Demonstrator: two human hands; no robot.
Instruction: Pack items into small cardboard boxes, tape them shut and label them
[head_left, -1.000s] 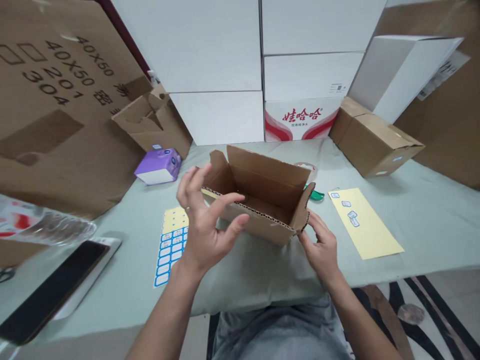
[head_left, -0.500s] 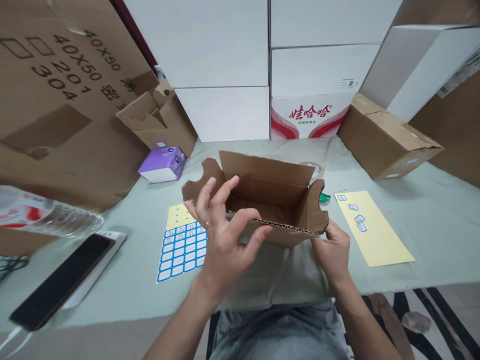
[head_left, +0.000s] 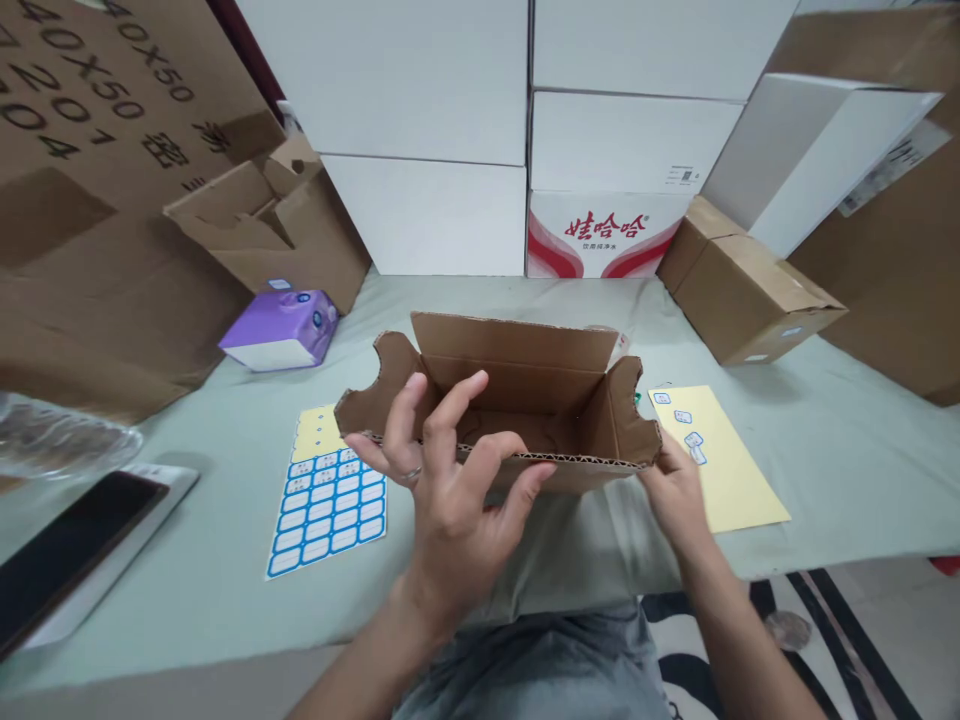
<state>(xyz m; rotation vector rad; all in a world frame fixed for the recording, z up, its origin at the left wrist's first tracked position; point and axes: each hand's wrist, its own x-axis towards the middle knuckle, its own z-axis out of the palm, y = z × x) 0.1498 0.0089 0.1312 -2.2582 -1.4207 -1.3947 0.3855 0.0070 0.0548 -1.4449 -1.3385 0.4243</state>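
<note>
Blue-edged label sheet (head_left: 330,515) at left, some filled in, most looking blank. Next, left hand (head_left: 465,510) with a pinch on the front rim of a cardboard box (head_left: 517,390) mid-frame, spare fingers fanned out. Box walls up, top flaps not shut yet, so probably only partway. Right hand (head_left: 681,500) seemingly clasping the right corner, fingertips hidden. Yellow sheet (head_left: 735,475) at right, few labels (head_left: 694,441) already stuck.

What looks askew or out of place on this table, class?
On the yellow sheet by the right hand, two lower labels seem to overlap at different angles; the two upper labels lie apart, so this looks careless.
</note>
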